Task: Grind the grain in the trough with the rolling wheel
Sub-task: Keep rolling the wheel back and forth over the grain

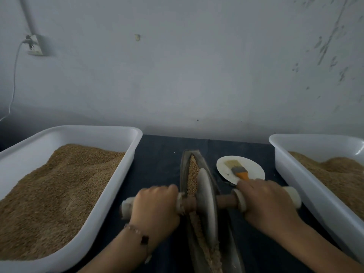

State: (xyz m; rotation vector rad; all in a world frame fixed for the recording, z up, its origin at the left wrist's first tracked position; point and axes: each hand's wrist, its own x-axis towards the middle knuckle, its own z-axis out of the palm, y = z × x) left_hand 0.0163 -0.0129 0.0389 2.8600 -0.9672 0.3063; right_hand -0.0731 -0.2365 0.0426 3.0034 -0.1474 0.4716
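Observation:
A narrow dark boat-shaped trough (pixel 184 166) runs away from me down the middle of the table, with tan grain (pixel 192 174) lying along its groove. A grey stone rolling wheel (pixel 206 201) stands upright in the groove, near the trough's middle. A wooden axle passes through the wheel and sticks out on both sides. My left hand (pixel 155 207) grips the axle's left handle. My right hand (pixel 267 205) grips the right handle. The pale handle ends show beyond both fists.
A large white tub (pixel 110 192) of grain stands to the left, and a second white tub (pixel 295 184) of grain to the right. A white plate (pixel 254 168) holding an orange-handled brush (pixel 239 170) lies just right of the trough. A grey wall rises behind the table.

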